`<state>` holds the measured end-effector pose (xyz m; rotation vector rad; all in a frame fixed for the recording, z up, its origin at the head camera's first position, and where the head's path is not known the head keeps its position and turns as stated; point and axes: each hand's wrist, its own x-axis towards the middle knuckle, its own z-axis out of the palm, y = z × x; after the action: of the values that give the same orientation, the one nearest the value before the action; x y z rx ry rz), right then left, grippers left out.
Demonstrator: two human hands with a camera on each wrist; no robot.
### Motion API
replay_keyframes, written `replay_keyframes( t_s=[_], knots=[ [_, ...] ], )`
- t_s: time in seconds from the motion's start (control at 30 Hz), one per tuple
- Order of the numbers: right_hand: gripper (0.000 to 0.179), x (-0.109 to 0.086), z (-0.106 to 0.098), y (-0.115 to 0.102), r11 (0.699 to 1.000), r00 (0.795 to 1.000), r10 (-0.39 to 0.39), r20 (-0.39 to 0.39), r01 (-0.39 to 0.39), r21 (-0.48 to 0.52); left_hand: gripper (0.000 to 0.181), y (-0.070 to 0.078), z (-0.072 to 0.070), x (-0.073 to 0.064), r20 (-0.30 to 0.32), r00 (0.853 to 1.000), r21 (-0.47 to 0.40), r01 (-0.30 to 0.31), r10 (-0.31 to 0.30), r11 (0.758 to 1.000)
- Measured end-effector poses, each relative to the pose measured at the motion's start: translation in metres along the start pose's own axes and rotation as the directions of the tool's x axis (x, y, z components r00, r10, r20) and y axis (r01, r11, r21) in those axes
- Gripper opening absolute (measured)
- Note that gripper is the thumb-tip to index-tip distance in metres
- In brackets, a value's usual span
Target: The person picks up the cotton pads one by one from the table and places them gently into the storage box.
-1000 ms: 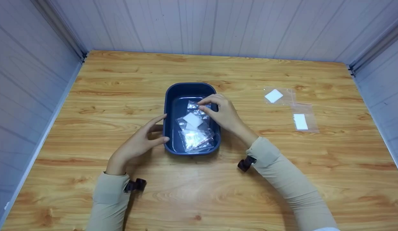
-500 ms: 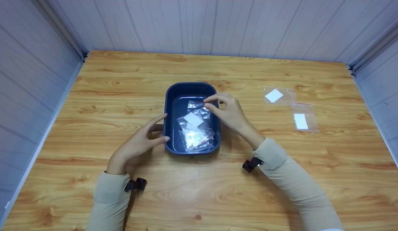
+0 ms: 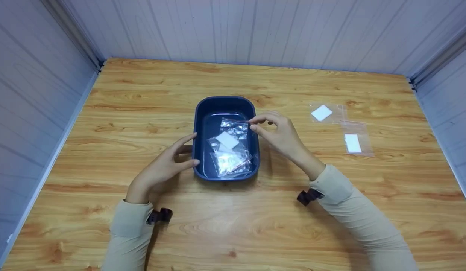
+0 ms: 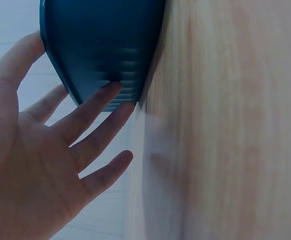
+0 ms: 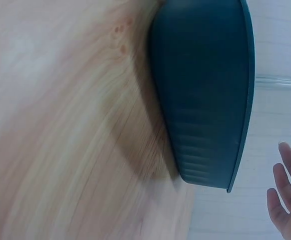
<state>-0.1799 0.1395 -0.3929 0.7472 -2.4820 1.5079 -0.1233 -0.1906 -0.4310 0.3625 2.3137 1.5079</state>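
A dark blue box [image 3: 198,113] stands at the middle of the table in the head view. Inside it several clear zip bags [image 3: 240,130] overlap, and a white rectangular piece [image 3: 227,140] shows among them. My left hand [image 3: 159,167] touches the box's left side with spread fingers, thumb and index at the rim; the left wrist view shows the fingertips along the outer wall [image 4: 93,55]. My right hand [image 3: 280,133] is over the right rim, thumb and index slightly apart, close to a bag's corner in the head view. Its other fingers [image 5: 288,185] extend loosely in the right wrist view.
Two more clear zip bags lie to the right on the wooden table [image 3: 233,226], one holding a white piece [image 3: 322,113], the other a white rectangle [image 3: 353,143]. Pale panel walls [image 3: 233,30] enclose the back and both sides.
My right hand has moved rightward from over the bags to the box's right rim. The bags in the box and my left hand have stayed put.
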Motion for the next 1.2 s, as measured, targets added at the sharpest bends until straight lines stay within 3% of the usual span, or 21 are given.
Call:
replay_keyframes(
  t_s=[1.2],
  knots=[
    [0.015,-0.052,-0.068,0.020,0.985,0.997,0.064,-0.037,-0.069,-0.156,0.077,-0.001,0.000,0.000,-0.003,1.000,-0.002,0.004,-0.004,1.000]
  ],
)
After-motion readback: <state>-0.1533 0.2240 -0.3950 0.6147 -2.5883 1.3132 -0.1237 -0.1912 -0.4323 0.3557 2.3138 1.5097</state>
